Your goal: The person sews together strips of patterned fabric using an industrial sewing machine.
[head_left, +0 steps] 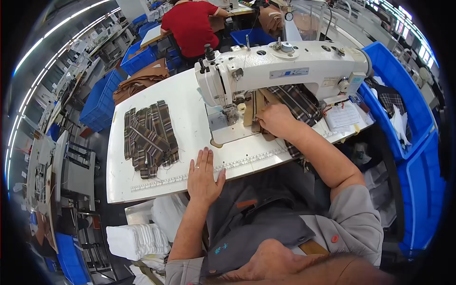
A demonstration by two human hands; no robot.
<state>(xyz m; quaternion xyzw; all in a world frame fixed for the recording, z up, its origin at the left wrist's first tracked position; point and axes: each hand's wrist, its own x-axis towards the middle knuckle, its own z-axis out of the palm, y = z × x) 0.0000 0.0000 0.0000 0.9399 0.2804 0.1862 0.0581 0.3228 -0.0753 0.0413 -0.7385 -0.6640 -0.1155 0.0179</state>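
A white sewing machine point(285, 64) stands on the white table, its needle and presser foot point(232, 113) at the left end of its arm. My right hand point(277, 119) is under that arm with its fingers curled on a tan fabric strip point(253, 107), just right of the presser foot. Dark plaid fabric point(295, 102) lies beyond and beside this hand, partly hidden by it. My left hand point(204, 178) rests flat at the table's front edge, fingers stretched out and holding nothing. Farther left lies a pile of plaid fabric pieces point(151, 137), several of them overlapping.
A printed ruler strip point(161, 183) runs along the front of the table point(187, 102). Blue bins point(403, 128) with fabric stand at the right. White folded cloth point(135, 241) is stacked below the table's left side. Ahead, a person in a red shirt point(191, 26) sits near brown fabric.
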